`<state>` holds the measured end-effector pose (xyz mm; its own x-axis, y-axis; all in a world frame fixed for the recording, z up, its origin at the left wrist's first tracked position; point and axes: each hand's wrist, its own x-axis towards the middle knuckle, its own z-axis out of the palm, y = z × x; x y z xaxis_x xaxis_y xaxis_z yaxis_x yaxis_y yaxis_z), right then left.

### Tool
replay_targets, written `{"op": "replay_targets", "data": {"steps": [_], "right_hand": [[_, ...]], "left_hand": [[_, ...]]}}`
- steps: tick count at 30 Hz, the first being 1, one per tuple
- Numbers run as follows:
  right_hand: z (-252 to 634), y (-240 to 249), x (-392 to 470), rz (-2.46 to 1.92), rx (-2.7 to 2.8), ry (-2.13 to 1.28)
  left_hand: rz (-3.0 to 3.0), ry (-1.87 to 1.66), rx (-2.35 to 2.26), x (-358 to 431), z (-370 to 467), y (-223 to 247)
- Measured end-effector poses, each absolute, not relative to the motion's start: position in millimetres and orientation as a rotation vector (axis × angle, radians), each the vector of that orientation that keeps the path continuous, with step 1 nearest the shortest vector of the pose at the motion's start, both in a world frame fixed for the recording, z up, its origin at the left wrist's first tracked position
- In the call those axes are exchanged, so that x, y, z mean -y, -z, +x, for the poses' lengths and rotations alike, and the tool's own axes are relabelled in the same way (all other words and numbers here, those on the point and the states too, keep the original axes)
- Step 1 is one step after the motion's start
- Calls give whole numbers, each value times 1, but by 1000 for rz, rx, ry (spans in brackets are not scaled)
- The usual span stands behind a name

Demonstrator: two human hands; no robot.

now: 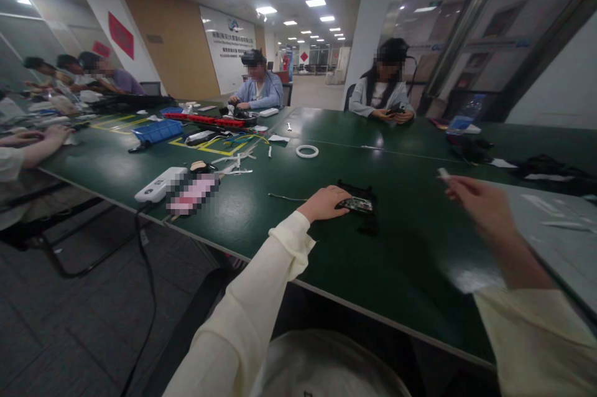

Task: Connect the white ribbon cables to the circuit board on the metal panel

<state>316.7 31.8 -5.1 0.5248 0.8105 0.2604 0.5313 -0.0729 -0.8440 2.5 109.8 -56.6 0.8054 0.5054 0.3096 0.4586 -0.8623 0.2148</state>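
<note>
My left hand (327, 203) reaches onto the green table, its fingers closed over the left side of a circuit board (361, 204). The board lies at a black open frame (367, 224), which shows above and below it. From beneath my left hand a thin cable (284, 198) runs out to the left. Off to the right, my right hand (480, 207) is raised above the table. Between its thumb and fingers it pinches a small white piece (443, 173), which is blurred; its kind is not clear.
A white tape roll (307, 151) lies beyond my left hand. To the left are a white power strip (161, 184), a pink phone (193, 193), paper strips (237, 163) and a blue bin (157, 133). A grey sheet (545, 216) lies at right. Several people sit around the table.
</note>
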Motion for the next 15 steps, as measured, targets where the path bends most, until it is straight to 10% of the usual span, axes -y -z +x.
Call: {"op": "replay_targets", "data": {"steps": [7, 15], "right_hand": [[156, 10, -56, -1358, 1562, -1015], [114, 24, -53, -1889, 2064, -39]], "left_hand": [[2854, -516, -859, -109, 5, 57], [2912, -647, -728, -127, 9, 82]]}}
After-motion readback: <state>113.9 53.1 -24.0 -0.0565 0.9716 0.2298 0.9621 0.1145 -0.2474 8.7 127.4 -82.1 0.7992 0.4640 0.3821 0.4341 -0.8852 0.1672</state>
